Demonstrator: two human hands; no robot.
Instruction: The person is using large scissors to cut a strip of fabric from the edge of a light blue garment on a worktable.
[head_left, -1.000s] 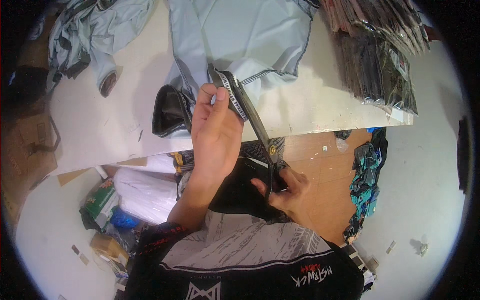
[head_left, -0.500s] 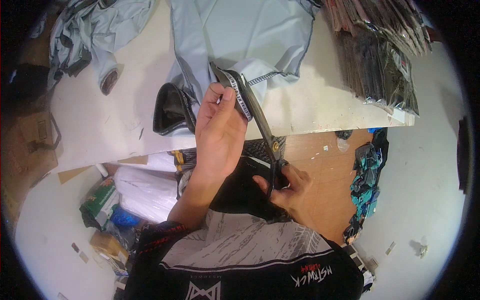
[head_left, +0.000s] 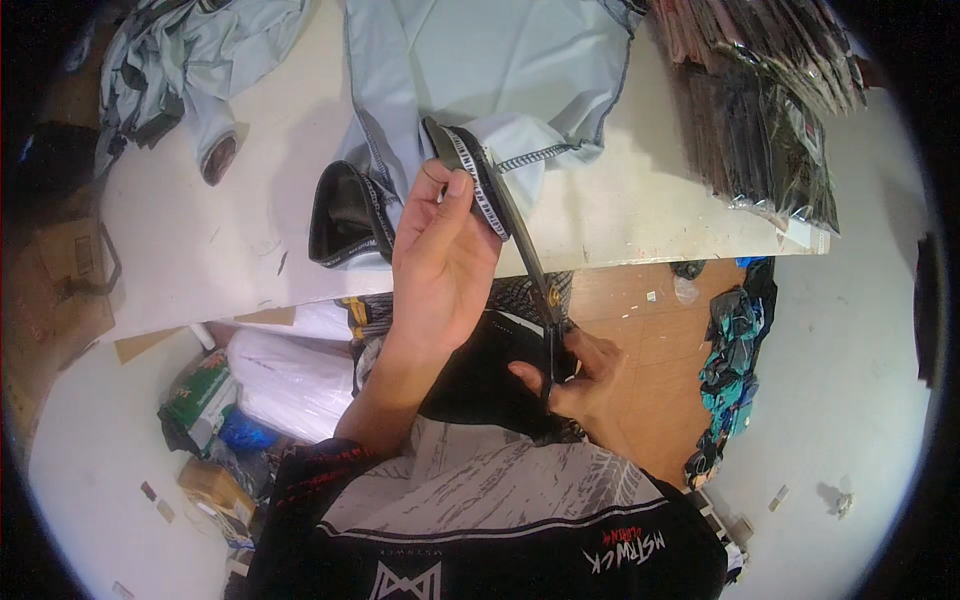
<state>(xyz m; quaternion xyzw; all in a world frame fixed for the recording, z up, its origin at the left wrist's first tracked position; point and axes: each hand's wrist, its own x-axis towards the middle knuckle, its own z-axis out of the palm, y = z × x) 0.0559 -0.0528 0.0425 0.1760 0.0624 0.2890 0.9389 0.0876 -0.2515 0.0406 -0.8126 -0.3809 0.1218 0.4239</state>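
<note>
A pale grey garment (head_left: pixel 500 60), inside out with dark overlocked seams, is spread on the white table. My left hand (head_left: pixel 445 260) pinches its dark cuff (head_left: pixel 465 170), which carries a band of white lettering, and holds it up off the table. In my right hand (head_left: pixel 585 375) are long black scissors (head_left: pixel 535 265) with a brass pivot, their handles round my fingers. The blades run up along the cuff's right side, close against it, and look nearly closed. Left of my left hand, another dark-banded opening (head_left: pixel 345 215) of the garment lies on the table.
More pale grey garments (head_left: pixel 215 60) are heaped at the table's far left. Stacks of clothes in clear bags (head_left: pixel 755 140) lie at the far right. White wrapped bundles (head_left: pixel 285 380) sit below the table's left edge, and dark and teal clothes (head_left: pixel 735 350) along the wall.
The scissor handles have come closer together, and the blades have swung slightly to the right. My left hand and the cuff have shifted a little rightward.
</note>
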